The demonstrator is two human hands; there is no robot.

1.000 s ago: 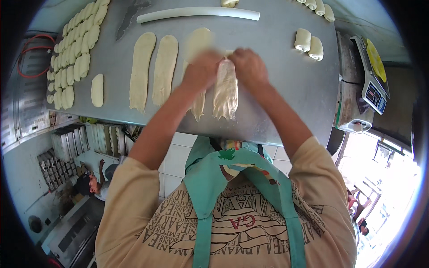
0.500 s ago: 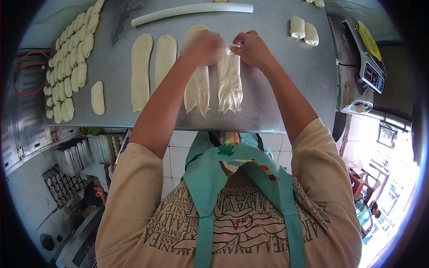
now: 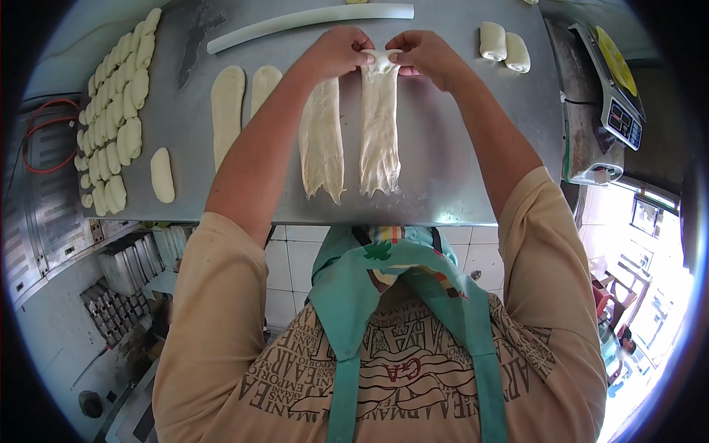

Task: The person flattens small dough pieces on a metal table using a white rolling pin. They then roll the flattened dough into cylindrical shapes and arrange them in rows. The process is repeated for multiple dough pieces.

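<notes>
Across a grey metal tabletop (image 3: 458, 162), a person in a tan printed T-shirt (image 3: 210, 295) and teal apron (image 3: 340, 317) works with both bare hands on a long, pale strip of dough (image 3: 379, 133). The left hand (image 3: 340, 52) and the right hand (image 3: 427, 59) pinch opposite corners of its far end between thumb and fingers, where the dough is thick and turned over. From between the hands the strip runs back toward the person's body, narrow and wrinkled, to a ragged near end.

Just left of it lies a second ragged-ended dough strip (image 3: 322, 140), its far end hidden behind the left wrist. Farther left, a pair of smooth, round-ended dough strips (image 3: 227, 111) is partly covered by the left forearm. Well to the left of the hands sit a short oval dough piece (image 3: 162, 175) and, beyond it, close-packed rows of cream-coloured dough rolls (image 3: 118, 111). Beyond the hands, a long white rod (image 3: 310, 23) stretches across the tabletop. To the right of the right hand, two plump dough rolls (image 3: 517, 53) touch side by side, with a digital scale (image 3: 620, 122) farther right.
</notes>
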